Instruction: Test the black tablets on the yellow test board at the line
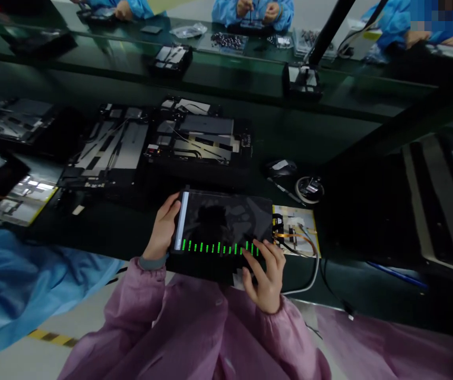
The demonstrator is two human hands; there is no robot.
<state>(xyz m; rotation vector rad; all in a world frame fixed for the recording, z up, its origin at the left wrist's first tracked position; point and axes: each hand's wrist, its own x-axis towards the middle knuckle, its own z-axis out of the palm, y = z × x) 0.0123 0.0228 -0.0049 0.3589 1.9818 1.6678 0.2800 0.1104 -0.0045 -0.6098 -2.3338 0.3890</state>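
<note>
A dark display panel (218,219), lit with a row of green bars and a pale strip down its left side, is in front of me. My left hand (163,227) grips its left edge, fingers bent around it and partly hidden behind. Over the lower right corner of the screen is my right hand (264,272), its fingers spread with the tips at the green bars. Flat cables run from the panel's right edge to a circuit plate with a yellow edge (295,229). A grey cable (316,266) curves away from that plate.
Several opened tablet-like units (111,145) stand on black stacks behind the panel and to the left. A computer mouse (281,168) and a roll with a pale rim (309,189) lie behind the plate. Black stacks (440,211) stand at right. Co-workers' hands (258,10) are across the bench.
</note>
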